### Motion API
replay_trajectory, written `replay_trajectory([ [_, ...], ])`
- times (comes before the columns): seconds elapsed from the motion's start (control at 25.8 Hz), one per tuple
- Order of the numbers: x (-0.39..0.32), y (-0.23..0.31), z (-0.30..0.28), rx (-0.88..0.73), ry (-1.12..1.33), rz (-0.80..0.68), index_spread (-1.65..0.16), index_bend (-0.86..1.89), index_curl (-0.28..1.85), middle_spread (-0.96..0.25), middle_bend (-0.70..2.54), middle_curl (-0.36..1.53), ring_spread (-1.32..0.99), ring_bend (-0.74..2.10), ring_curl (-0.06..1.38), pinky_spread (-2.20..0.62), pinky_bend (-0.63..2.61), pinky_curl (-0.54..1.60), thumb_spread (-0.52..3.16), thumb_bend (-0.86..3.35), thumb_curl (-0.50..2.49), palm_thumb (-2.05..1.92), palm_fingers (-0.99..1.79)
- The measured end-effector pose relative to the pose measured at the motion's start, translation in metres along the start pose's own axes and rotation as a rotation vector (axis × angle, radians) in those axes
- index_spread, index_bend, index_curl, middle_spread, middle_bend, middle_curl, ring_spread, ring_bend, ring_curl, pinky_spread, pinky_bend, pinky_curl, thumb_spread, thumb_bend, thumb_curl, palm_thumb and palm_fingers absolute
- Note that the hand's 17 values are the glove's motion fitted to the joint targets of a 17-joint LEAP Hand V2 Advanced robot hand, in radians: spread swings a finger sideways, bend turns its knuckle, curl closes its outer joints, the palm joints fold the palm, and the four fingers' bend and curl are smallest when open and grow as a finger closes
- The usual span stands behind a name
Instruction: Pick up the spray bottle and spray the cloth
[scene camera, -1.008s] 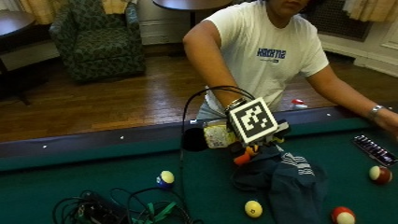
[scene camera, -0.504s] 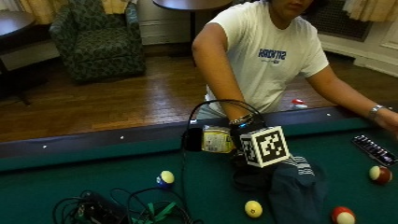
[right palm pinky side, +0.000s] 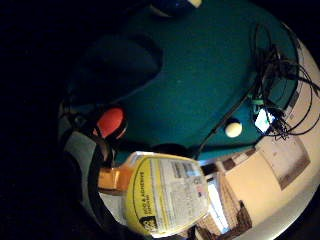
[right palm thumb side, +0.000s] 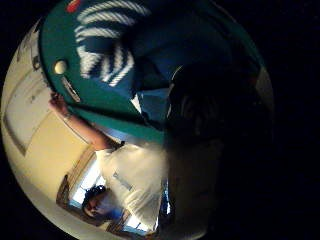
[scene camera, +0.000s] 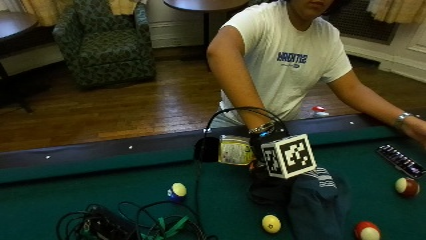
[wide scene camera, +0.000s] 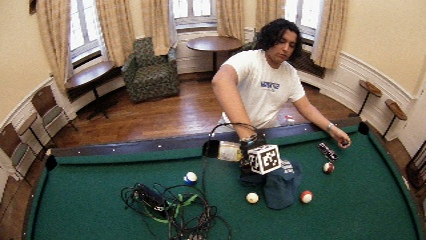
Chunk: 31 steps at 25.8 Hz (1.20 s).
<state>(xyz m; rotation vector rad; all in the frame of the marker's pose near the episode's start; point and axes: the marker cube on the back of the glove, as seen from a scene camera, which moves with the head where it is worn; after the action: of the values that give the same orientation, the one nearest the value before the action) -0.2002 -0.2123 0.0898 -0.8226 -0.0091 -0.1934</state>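
At centre frame in the outside view, the spray bottle (scene camera: 235, 150) with its yellow label is held in the gloved right hand (scene camera: 265, 145) just above the dark blue striped cloth (scene camera: 313, 197), spread on the green pool table (scene camera: 80, 200) at lower right, with a yellow ball (scene camera: 271, 223) lying beside the cloth.

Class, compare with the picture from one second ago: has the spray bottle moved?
Yes. The spray bottle, held by the gloved hand, has shifted lower and nearer the pool table rail.

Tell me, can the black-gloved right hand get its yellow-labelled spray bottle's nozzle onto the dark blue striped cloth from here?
Probably yes. The right hand holds the yellow-labelled spray bottle directly above the dark blue striped cloth on the green felt table, with nothing visible between them.
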Motion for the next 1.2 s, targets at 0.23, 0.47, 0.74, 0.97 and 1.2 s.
replay_trajectory([
  [0.23, -0.005, 0.042, -0.070, 0.235, -0.221, -0.132, -0.24, 0.39, 0.61, -0.21, 0.61, 0.57, -0.19, 0.73, 0.49, -0.29, 0.51, 0.43, 0.37, -0.03, 0.83, 0.93, 1.37],
  [0.47, -0.012, 0.089, -0.126, 0.453, -0.427, -0.291, -0.24, 0.38, 0.61, -0.21, 0.61, 0.57, -0.19, 0.73, 0.49, -0.29, 0.51, 0.43, 0.38, -0.03, 0.84, 0.93, 1.37],
  [0.74, 0.002, 0.128, -0.155, 0.658, -0.617, -0.438, -0.24, 0.37, 0.62, -0.21, 0.61, 0.57, -0.19, 0.73, 0.49, -0.29, 0.51, 0.43, 0.38, -0.03, 0.84, 0.93, 1.36],
  [0.97, 0.022, 0.149, -0.156, 0.841, -0.857, -0.600, -0.25, 0.37, 0.62, -0.21, 0.61, 0.57, -0.19, 0.73, 0.49, -0.29, 0.52, 0.43, 0.38, -0.03, 0.84, 0.93, 1.36],
  [1.2, 0.019, 0.130, -0.114, 0.895, -1.072, -0.711, -0.25, 0.36, 0.62, -0.21, 0.61, 0.57, -0.19, 0.73, 0.49, -0.29, 0.51, 0.43, 0.39, -0.03, 0.85, 0.93, 1.36],
])
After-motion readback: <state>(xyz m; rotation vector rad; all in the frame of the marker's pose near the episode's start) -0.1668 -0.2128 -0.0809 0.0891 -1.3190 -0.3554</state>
